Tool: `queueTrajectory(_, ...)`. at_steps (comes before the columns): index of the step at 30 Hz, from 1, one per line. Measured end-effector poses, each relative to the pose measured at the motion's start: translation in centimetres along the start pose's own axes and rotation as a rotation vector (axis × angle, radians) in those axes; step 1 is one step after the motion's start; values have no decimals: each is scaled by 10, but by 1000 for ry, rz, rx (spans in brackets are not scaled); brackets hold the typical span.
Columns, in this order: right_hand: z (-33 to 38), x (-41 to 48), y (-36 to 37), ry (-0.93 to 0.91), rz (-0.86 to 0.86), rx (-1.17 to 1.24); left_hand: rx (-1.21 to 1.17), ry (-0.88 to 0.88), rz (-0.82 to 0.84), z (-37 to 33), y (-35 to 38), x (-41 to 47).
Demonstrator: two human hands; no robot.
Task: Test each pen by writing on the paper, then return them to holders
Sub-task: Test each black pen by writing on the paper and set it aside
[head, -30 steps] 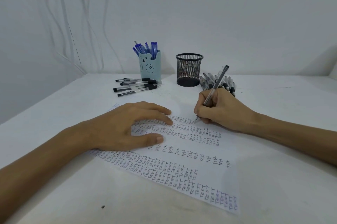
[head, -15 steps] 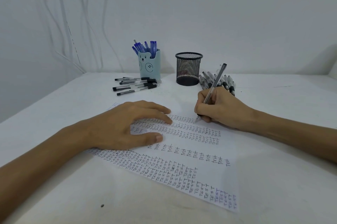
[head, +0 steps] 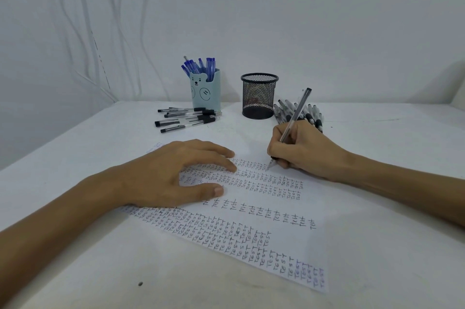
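A white sheet of paper (head: 274, 213) covered in rows of the word TEST lies slanted on the table. My left hand (head: 173, 175) rests flat on its upper left part, fingers spread. My right hand (head: 302, 152) grips a clear black-tipped pen (head: 295, 115), its tip touching the paper at the end of the top row. A light blue bear-faced holder (head: 205, 93) at the back contains several blue pens. A black mesh holder (head: 259, 94) stands to its right.
Several black-capped pens (head: 186, 118) lie loose in front of the blue holder. Another heap of pens (head: 309, 112) lies right of the mesh holder, behind my right hand. White cables (head: 83, 32) hang down the left wall. The white table (head: 377, 245) spreads wide on the right.
My right hand and the pen have shifted only slightly at the end of the top row. My left hand stays flat on the paper.
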State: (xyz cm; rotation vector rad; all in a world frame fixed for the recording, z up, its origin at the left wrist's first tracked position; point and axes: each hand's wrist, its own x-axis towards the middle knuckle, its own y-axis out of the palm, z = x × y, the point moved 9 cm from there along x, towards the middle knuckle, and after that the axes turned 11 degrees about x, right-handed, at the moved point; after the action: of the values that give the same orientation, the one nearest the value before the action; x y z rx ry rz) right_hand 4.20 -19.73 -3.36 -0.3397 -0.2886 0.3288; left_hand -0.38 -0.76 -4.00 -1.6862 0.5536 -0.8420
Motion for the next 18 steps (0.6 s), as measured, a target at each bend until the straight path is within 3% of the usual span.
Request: queueTrajectory(18,-2,1,-4,19,-60,-52,7,-10,-7,2,1,1)
